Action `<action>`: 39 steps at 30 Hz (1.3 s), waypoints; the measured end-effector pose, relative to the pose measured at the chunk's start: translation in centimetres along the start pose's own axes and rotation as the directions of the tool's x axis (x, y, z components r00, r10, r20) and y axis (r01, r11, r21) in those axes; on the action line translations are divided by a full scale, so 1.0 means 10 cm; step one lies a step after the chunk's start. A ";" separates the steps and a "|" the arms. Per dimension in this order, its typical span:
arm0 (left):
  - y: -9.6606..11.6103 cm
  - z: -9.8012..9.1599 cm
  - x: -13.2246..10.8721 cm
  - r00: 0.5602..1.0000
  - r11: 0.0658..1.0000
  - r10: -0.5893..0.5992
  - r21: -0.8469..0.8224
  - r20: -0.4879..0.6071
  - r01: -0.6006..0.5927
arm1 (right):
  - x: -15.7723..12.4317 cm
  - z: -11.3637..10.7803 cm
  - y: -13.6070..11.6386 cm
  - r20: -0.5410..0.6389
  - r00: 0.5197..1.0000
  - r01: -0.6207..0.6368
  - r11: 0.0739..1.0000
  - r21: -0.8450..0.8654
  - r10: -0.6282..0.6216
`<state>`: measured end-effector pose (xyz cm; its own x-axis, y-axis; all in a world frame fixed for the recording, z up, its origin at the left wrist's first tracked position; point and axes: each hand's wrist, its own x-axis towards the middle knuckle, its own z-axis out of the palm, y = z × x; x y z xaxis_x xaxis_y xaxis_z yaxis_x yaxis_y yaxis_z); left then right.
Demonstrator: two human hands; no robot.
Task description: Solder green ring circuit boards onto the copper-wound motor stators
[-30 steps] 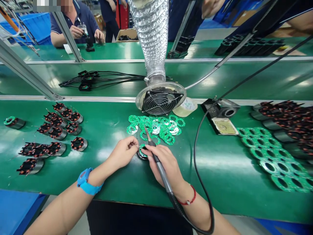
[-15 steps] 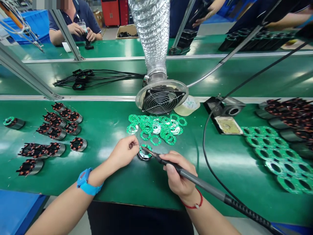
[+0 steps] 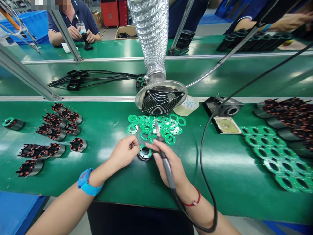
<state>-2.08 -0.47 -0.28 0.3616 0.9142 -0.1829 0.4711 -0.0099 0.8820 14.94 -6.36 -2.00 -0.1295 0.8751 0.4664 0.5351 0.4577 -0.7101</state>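
Note:
A small wound stator with a green ring board on top (image 3: 145,152) sits on the green bench (image 3: 110,176) in front of me. My left hand (image 3: 124,152), with a blue wristband, pinches at the stator's left edge, fingers closed. My right hand (image 3: 171,164) grips a soldering iron (image 3: 163,153), and its fingertips touch the stator's right side. The iron's tip points up and away, over a pile of loose green ring boards (image 3: 156,126).
Several wound stators (image 3: 58,125) lie at the left. More green rings (image 3: 276,153) and stators (image 3: 286,116) are at the right. A fume-extractor fan on a foil duct (image 3: 160,98), a solder stand with sponge (image 3: 223,117) and the iron's cable (image 3: 207,156) lie behind. Other people work across the conveyor.
The soldering iron's tip has lifted off the ring board on the stator and swung upright, pointing away over the pile. My right fingers have moved to the stator. My left hand stays put.

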 end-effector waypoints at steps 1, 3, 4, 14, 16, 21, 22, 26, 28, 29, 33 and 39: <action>0.00 0.00 0.00 1.000 1.000 0.006 0.007 -0.003 -0.006 | 0.02 0.02 0.00 0.077 0.997 0.031 0.999 -0.038 -0.028; -0.02 0.00 0.00 1.000 1.000 0.014 0.015 -0.003 -0.014 | 0.05 0.04 0.01 0.200 0.977 0.087 0.994 -0.071 -0.072; -0.02 -0.01 -0.01 1.000 1.000 0.012 0.014 0.002 -0.012 | 0.06 0.05 0.01 0.226 0.971 0.092 0.993 -0.072 -0.073; -0.10 -0.12 -0.07 0.978 0.997 0.078 -0.040 0.195 -0.072 | -0.02 0.04 0.15 0.082 0.993 -0.082 0.996 -0.027 0.084; -0.11 -0.10 -0.06 0.986 0.996 0.072 -0.059 0.151 -0.064 | -0.03 0.05 0.14 0.090 0.994 -0.056 0.998 -0.026 0.058; -0.17 -0.09 -0.04 0.997 0.985 -0.013 -0.168 0.080 0.027 | -0.03 0.07 0.13 0.106 0.994 -0.018 0.999 -0.027 0.021; -0.17 -0.10 -0.04 0.995 0.980 -0.028 -0.192 0.100 0.047 | -0.03 0.07 0.13 0.114 0.993 -0.017 0.999 -0.030 0.020; -0.13 -0.11 -0.05 0.988 0.960 -0.035 -0.272 0.150 0.075 | -0.01 0.06 0.12 0.152 0.988 0.023 0.997 -0.076 -0.011; -0.10 -0.11 -0.05 0.992 0.953 -0.024 -0.295 0.127 0.061 | 0.00 0.05 0.09 0.142 0.989 0.060 0.992 -0.113 -0.044; -0.09 -0.11 -0.04 0.993 0.953 -0.016 -0.299 0.113 0.049 | 0.00 0.05 0.08 0.130 0.990 0.077 0.989 -0.125 -0.061; -0.09 -0.09 -0.03 0.996 0.954 0.028 -0.300 0.089 0.000 | 0.01 0.07 0.00 0.108 0.981 0.169 0.980 -0.100 -0.159; -0.08 -0.08 -0.05 0.994 0.960 0.059 -0.278 0.092 -0.031 | 0.01 0.13 -0.03 0.118 0.968 0.233 0.966 -0.111 -0.220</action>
<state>-3.28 -0.60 -0.58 0.4613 0.8708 -0.1700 0.2174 0.0748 0.9732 13.73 -6.23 -2.45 -0.3421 0.7652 0.5455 0.5797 0.6287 -0.5183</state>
